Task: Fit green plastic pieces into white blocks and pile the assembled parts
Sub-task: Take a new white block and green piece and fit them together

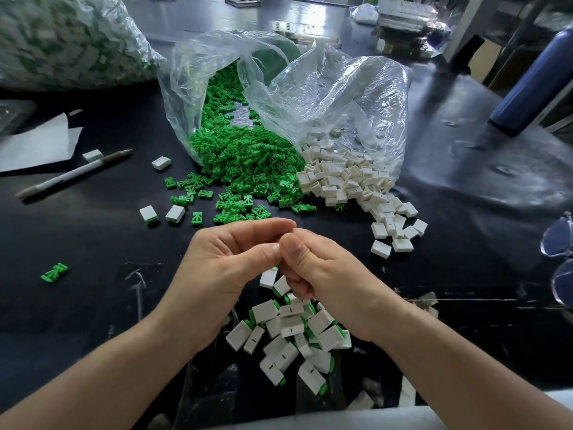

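Observation:
My left hand [231, 265] and my right hand [322, 271] meet above the table's middle, fingers curled and thumbs touching. Whatever lies between the fingers is hidden. Just below them lies a pile of assembled parts [294, 333], white blocks with green edges. Two more assembled parts [274, 280] show right under the hands. Loose green pieces [245, 162] spill from a clear bag [198, 76] beyond the hands. To their right, empty white blocks [344, 178] spill from a second clear bag [350, 88].
A large full bag [65, 38] sits at the far left. A pen [74, 173] and paper [37, 144] lie at left, with stray blocks [161, 214] and a stray green piece [55, 272]. At right are a blue bottle [539, 76] and glasses [561, 256].

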The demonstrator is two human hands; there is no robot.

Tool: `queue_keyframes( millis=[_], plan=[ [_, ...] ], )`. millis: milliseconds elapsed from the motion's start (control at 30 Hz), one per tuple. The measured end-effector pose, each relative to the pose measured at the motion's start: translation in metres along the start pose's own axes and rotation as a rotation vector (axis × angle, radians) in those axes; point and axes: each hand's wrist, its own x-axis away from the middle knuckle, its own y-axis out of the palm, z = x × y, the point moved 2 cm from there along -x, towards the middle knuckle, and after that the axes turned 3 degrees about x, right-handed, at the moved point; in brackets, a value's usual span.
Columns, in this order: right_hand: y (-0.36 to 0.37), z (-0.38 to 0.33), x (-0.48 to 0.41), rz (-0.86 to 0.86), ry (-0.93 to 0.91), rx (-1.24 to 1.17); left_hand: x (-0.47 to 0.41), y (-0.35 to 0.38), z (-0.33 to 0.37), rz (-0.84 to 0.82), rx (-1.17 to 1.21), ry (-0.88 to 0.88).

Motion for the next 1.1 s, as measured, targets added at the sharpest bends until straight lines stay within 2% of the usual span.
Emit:
queue_keyframes(
  millis=[667,967,1033,1100],
  plan=[
    [0.002,0.001,-0.001,0.040,-0.026,0.100,0.001,0.001,-0.001,0.035,0.039,0.011],
    [-0.001,-0.003,0.000,-0.008,-0.051,0.012,0.001,0.002,0.004,-0.078,0.054,0.034],
    [-0.006,-0.004,-0.001,0.009,-0.048,0.082,0.000,0.002,0.005,-0.096,0.012,0.044],
    [-0.018,-0.007,-0.002,0.111,-0.049,0.228,-0.001,-0.001,0.004,-0.045,-0.045,0.039]
  ],
)
